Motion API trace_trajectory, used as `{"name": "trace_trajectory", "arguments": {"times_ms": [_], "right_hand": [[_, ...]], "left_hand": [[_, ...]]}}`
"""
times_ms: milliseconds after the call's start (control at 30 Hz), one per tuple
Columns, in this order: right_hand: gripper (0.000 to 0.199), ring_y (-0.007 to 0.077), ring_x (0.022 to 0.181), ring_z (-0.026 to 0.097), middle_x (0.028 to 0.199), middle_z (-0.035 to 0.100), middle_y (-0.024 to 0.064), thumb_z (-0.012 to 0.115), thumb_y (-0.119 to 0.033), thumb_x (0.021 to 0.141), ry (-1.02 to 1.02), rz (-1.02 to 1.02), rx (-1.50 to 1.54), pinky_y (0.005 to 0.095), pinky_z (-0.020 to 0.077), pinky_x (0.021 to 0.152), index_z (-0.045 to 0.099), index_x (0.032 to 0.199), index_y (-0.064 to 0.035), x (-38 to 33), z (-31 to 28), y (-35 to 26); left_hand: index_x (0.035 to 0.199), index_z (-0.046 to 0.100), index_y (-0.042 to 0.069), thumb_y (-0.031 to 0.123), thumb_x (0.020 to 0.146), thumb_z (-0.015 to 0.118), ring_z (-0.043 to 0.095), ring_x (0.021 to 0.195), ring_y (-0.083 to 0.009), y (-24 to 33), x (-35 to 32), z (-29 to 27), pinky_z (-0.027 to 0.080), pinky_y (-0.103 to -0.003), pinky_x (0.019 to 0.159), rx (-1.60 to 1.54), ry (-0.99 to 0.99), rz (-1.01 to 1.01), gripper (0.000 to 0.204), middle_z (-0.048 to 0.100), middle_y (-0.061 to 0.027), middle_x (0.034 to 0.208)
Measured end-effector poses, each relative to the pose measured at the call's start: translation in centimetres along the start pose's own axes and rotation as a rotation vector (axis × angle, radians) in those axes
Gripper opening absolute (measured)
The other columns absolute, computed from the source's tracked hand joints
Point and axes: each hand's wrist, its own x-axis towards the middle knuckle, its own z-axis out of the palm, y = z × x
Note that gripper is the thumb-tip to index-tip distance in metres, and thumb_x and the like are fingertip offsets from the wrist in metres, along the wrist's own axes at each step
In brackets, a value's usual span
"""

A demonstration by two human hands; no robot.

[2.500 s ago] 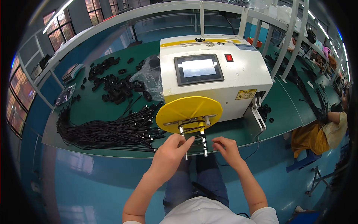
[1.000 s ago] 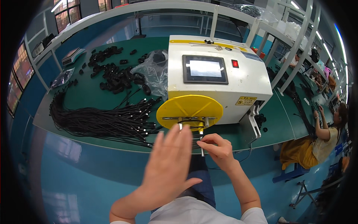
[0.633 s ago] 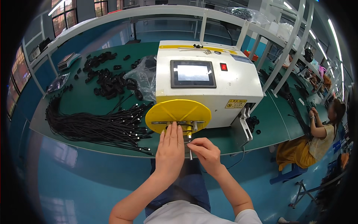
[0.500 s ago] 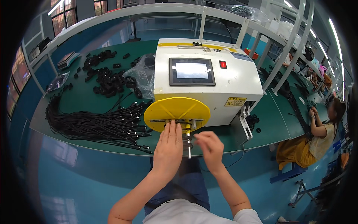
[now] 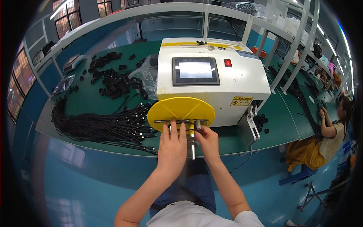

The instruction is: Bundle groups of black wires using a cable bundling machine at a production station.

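A round yellow disc (image 5: 181, 107) stands at the front of a white winding machine (image 5: 215, 102). A metal bar, short posts and a shaft (image 5: 193, 151) show at its lower front, with a bit of dark cable partly hidden by fingers. My left hand (image 5: 172, 153) lies with fingers stretched and spread against the lower part of the disc. Close beside it, to the right of the shaft, my right hand (image 5: 209, 143) has its fingers bent and drawn together by a post. What lies between those fingertips is hidden.
A bundle of black cables (image 5: 98, 121) lies on the green table (image 5: 147, 49) at left. Behind it sit a pile of black coiled pieces (image 5: 113, 81) and a clear plastic bag (image 5: 147, 75). A metal bracket (image 5: 247, 126) stands right. A co-worker (image 5: 329, 132) sits farther right.
My right hand has moved up and left to the post beside the disc, its fingers drawing in. My left fingers have spread apart at the disc. The view has shifted slightly.
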Motion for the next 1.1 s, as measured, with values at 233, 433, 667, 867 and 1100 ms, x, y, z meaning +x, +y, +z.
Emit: {"name": "trace_trajectory", "arguments": {"times_ms": [233, 433, 667, 867, 1100], "right_hand": [[0.018, 0.0089, 0.077, 0.059, 0.091, 0.064, 0.0051, 0.054, 0.003, 0.085, 0.006, 0.006, 0.207, 0.0218, 0.0463, 0.07, 0.059, 0.102, 0.0039, -0.1, 1.1, 1.2], [0.019, 0.0065, 0.081, 0.057, 0.094, 0.063, 0.0039, 0.055, 0.004, 0.084, 0.044, -0.014, 0.16, 0.0199, 0.0446, 0.067, 0.059, 0.102, 0.0036, -0.2, 1.4, 1.2], [0.021, 0.0092, 0.08, 0.06, 0.09, 0.065, 0.0053, 0.058, 0.002, 0.083, 0.037, 0.079, 0.409, 0.021, 0.0457, 0.068, 0.06, 0.103, 0.0044, -0.8, 1.3, 1.1], [0.021, 0.0107, 0.081, 0.062, 0.09, 0.066, 0.0065, 0.058, 0.004, 0.083, -0.06, 0.184, 0.361, 0.0223, 0.0476, 0.073, 0.062, 0.103, 0.0043, -1.7, 0.0, 0.6], [0.02, 0.013, 0.084, 0.062, 0.093, 0.066, 0.007, 0.059, 0.006, 0.081, -0.172, 0.17, 0.296, 0.0251, 0.0492, 0.079, 0.064, 0.1, 0.0028, -1.9, -1.4, 0.7]], "left_hand": [[0.129, 0.042, -0.003, 0.0, 0.074, 0.056, 0.046, 0.111, -0.0402, -0.3, 0.0, -0.5, 0.051, -0.04, 0.084, -0.153, -0.088, -0.045, 0.057, 0.043, -0.0254, 0.124], [0.129, 0.042, -0.002, -0.001, 0.073, 0.057, 0.047, 0.106, -0.0381, -0.4, 0.1, -0.6, 0.052, -0.038, 0.08, -0.122, -0.038, -0.016, 0.058, 0.045, -0.0237, 0.12], [0.125, 0.046, -0.002, 0.002, 0.073, 0.058, 0.05, 0.098, -0.0337, 0.1, 0.1, -1.1, 0.051, -0.036, 0.077, -0.142, -0.048, -0.043, 0.053, 0.049, -0.0195, 0.115], [0.12, 0.049, 0.0, 0.005, 0.073, 0.06, 0.052, 0.092, -0.0307, 0.4, -0.3, -1.8, 0.051, -0.034, 0.075, -0.133, -0.071, -0.067, 0.049, 0.052, -0.0165, 0.109], [0.113, 0.053, 0.005, 0.007, 0.07, 0.062, 0.054, 0.083, -0.0271, 0.3, 0.3, -0.9, 0.052, -0.032, 0.064, -0.122, -0.1, -0.081, 0.044, 0.054, -0.0105, 0.096]]}}
